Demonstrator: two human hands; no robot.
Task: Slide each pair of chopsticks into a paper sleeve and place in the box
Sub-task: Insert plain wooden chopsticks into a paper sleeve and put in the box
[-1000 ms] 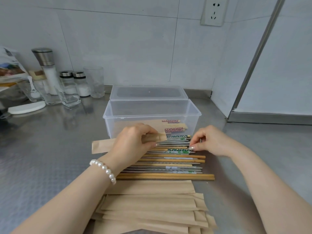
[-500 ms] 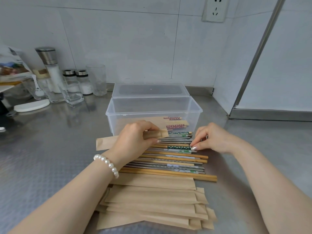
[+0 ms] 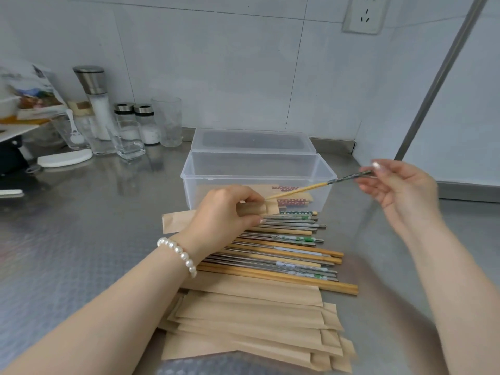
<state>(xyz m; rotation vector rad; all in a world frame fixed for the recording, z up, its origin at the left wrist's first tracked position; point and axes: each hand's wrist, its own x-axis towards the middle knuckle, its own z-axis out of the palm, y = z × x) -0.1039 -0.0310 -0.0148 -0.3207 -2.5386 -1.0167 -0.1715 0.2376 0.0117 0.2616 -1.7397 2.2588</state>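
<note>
- Steel counter, head view (the only view): a person is working with both hands just in front of a clear plastic box whose lid is lying open behind it.
- Left hand is pinching the mouth end of one brown paper sleeve between thumb and fingers, holding it low over the far end of the chopstick row; the sleeve's closed end is sticking out to the left.
- Right hand is raised to the right of the box, fingers loosely curled, thumb and fingertips pinching the patterned end of a lifted pair of chopsticks.
- Lifted pair is slanting down to the left, its plain tip sitting at the sleeve mouth by the left hand; whether the tip is already inside cannot be told.
- Box is holding what look like two or three sleeved pairs, seen through the front wall; exact count unclear.
- Loose chopsticks, wooden and metal, are lying in a row between the box and the stack of empty sleeves.
- Judgement: task is in an early stage. Most pairs are waiting unsleeved, and this pair is at the insertion step, not yet boxed.
- Salt jars and glasses at far left are standing well apart from the work.
</note>
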